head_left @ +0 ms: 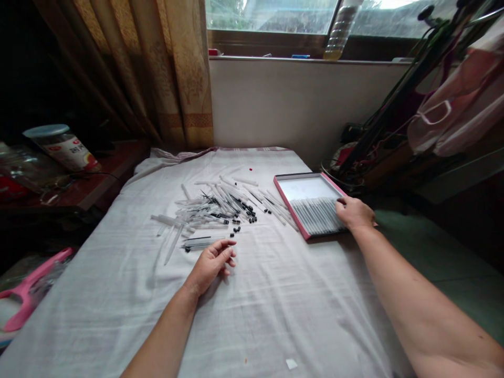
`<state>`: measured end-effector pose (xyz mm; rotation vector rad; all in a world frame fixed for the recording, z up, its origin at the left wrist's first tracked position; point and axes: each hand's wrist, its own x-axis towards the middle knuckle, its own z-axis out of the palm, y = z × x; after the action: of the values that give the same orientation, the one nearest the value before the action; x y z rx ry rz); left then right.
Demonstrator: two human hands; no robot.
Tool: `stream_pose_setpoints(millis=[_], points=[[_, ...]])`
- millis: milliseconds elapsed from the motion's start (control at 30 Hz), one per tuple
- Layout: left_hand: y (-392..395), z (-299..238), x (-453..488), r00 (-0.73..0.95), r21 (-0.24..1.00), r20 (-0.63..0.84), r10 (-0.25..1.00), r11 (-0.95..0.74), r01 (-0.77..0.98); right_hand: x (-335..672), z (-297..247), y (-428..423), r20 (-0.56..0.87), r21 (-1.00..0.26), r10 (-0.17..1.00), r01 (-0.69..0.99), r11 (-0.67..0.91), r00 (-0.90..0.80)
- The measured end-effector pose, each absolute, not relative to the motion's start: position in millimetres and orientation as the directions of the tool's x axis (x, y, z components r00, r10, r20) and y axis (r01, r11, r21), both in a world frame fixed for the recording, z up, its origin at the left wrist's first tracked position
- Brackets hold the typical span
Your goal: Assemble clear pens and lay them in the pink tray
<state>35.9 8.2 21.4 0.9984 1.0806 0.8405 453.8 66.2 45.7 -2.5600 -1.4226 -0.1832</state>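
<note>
My left hand [212,262] rests on the white cloth [252,294], fingers loosely curled and apart, holding nothing, just below a scattered pile of clear plastic tubes [212,210] and small black caps [248,210]. My right hand [354,212] lies on the right edge of a shallow pink-rimmed tray [289,202], fingers bent over a neat row of clear tubes [317,215] laid inside it. Whether those fingers pinch a tube is hidden.
A plastic jar with a blue lid [63,147] stands on the dark side table at left. A pink plastic object [27,294] lies lower left. Curtain, window sill with a bottle [342,29] behind; clutter and black rods [397,100] at right.
</note>
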Motion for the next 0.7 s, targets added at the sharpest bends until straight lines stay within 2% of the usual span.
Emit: stream_pose_setpoints(millis=[67,167,233,300,400,533,700], points=[[9,21,33,0.283,0.934,-0.299,0.911,0.340,-0.108,432,57,72,0.264,-0.136,0.844,0.884,-0.446,0.467],[11,19,29,0.295,0.916,-0.303,0.906,0.363,-0.173,388,70,83,0.313,-0.143,0.911,0.962,-0.234,0.268],[12,18,27,0.303,0.898,-0.310,0.901,0.382,-0.218,356,73,91,0.270,-0.121,0.948,0.983,-0.138,0.166],[14,17,24,0.308,0.879,-0.316,0.897,0.399,-0.261,328,71,98,0.168,-0.087,0.981,0.993,-0.085,0.098],[16,16,22,0.309,0.852,-0.324,0.894,0.418,-0.315,299,63,104,0.020,-0.055,0.997,0.996,-0.075,0.076],[17,16,22,0.321,0.825,-0.331,0.887,0.437,-0.359,284,53,106,-0.072,-0.032,0.990,0.992,-0.126,0.123],[18,16,22,0.342,0.816,-0.331,0.879,0.449,-0.363,287,47,102,-0.061,-0.069,0.992,0.991,-0.114,0.110]])
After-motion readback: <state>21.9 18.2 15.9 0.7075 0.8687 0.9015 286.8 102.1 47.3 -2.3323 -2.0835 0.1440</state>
